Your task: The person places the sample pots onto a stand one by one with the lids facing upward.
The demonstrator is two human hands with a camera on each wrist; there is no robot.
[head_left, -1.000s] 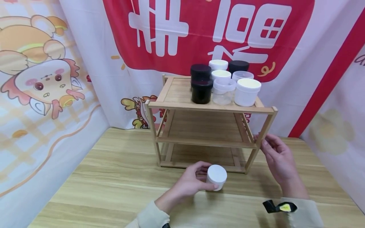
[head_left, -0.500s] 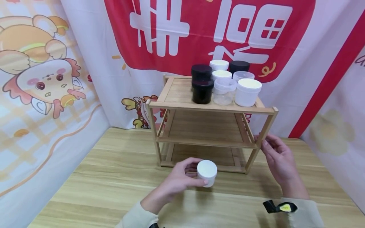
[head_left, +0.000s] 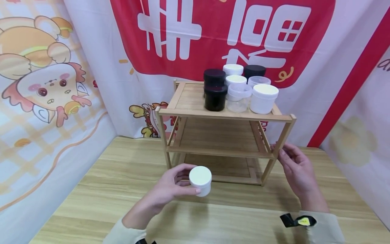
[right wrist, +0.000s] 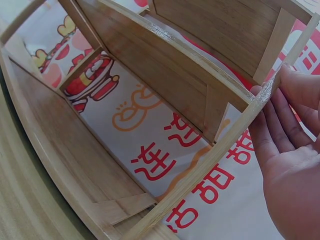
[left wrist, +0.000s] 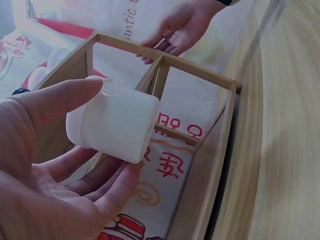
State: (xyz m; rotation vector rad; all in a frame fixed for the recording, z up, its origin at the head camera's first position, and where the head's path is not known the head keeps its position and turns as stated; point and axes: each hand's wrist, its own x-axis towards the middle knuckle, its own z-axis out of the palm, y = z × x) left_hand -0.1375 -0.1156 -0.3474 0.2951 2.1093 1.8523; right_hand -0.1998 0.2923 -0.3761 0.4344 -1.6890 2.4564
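Observation:
A white lidded jar (head_left: 200, 180) is held upright by my left hand (head_left: 170, 184), thumb on the near side and fingers behind, in front of the wooden shelf rack (head_left: 223, 151). In the left wrist view the same jar (left wrist: 117, 120) sits between thumb and fingers, overlapping the rack behind it. At the rack's right side, my right hand (head_left: 297, 169) grips the front post at about the middle shelf's height. The right wrist view shows that post (right wrist: 235, 127) between the thumb and fingers of the right hand (right wrist: 292, 130).
On the rack's top shelf stand several jars: black ones (head_left: 215, 98), a clear one (head_left: 238, 98) and white ones (head_left: 263, 99), grouped toward the right. The rack stands on a wood-grain table (head_left: 100, 189). Printed curtains (head_left: 91, 67) hang behind and at both sides.
My left hand has carried the white jar leftward and slightly upward across the front of the rack. The right hand stays on the post.

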